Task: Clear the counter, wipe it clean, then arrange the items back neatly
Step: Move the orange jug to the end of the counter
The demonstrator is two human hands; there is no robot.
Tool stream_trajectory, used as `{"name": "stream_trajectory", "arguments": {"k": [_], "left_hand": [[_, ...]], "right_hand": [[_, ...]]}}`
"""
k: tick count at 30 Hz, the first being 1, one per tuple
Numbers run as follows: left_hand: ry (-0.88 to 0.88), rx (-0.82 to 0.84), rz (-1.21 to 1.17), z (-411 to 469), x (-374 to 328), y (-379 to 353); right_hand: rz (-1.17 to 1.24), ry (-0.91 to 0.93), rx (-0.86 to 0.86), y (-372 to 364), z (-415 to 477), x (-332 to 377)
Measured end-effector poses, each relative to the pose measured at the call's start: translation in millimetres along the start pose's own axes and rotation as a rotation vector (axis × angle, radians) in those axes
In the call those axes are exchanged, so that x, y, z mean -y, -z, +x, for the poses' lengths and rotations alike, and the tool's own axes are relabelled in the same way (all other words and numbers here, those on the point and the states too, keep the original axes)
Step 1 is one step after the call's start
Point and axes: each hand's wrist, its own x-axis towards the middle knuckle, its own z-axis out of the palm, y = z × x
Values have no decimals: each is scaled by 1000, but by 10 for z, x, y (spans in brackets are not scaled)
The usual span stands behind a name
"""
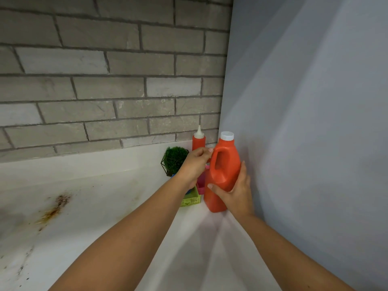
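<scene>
A person's two hands close on an orange jug (231, 175) with a white cap (227, 136) in the far right corner of a white counter (94, 206). The right hand (235, 194) grips the jug's lower body: the thumb lies across the front and the fingers (243, 166) run up the side nearest the grey wall (304, 122). The left hand (194, 164) holds the top of the moulded handle, its fingers curled, one fingertip showing against the orange plastic. The jug stands nearly upright between the two sets of fingers, its base down at the counter just below the right thumb; whether it rests there or is slightly raised cannot be told.

Just behind the left fingers stands a red squeeze bottle (198, 141) with a pale pointed nozzle, against the brick wall (105, 80). Beyond the left knuckles, a small green plant (175, 159) sits in a dark wire frame. Under the left wrist lies a lime-green basket (192, 199), and between it and the jug a pink container (201, 185) shows, partly hidden by the hand. Well away from the fingers, a brown stain (55, 208) and dark specks mark the counter on the left.
</scene>
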Motion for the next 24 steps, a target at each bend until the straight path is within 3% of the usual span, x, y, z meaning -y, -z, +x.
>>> {"name": "stream_trajectory", "arguments": {"k": [4,7,17,24], "left_hand": [[-7,-75,-31,-156,-38,188],[-13,-122,-55,-366,-102,429],[-135,-360,-31,-1505,-415,1931],[-196,-554,37,-2343,-445,3009]], "right_hand": [[-91,128,-232,31,-126,293],[-96,212,-283,-59,-296,594],[108,412,-79,-1082,-1267,1739],[199,421,133,-1778,-1949,2347]]}}
